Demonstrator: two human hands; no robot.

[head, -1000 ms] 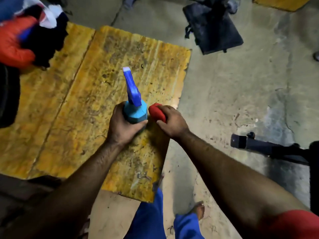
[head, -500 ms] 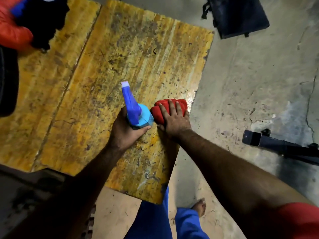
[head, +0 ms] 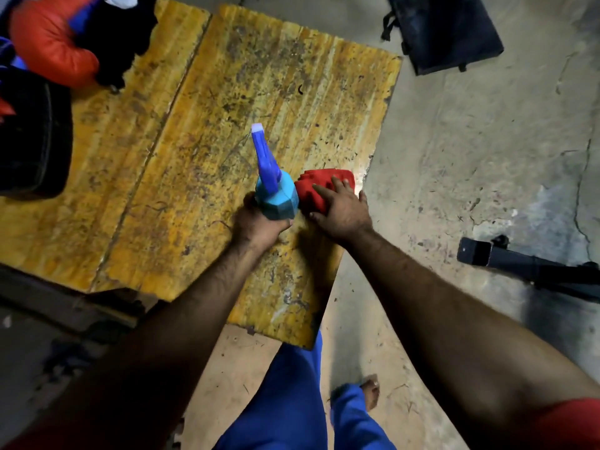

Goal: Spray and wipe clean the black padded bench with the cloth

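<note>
The spray bottle (head: 276, 196) is teal with a blue trigger head, nozzle aimed away from the person, standing on the scuffed yellow table (head: 201, 131) near its right edge. Just beside it, touching, sits the folded red cloth (head: 319, 188). Left hand (head: 259, 227) has its grip wrapped closed around the bottle's base. Right hand (head: 344, 212) lies flat on the cloth, fingers spread, pressing rather than clenching. A pile of orange and black clothes (head: 65, 43) fills the table's far left corner. A black pad (head: 444, 30) lies on the concrete floor (head: 487, 157), well apart.
</note>
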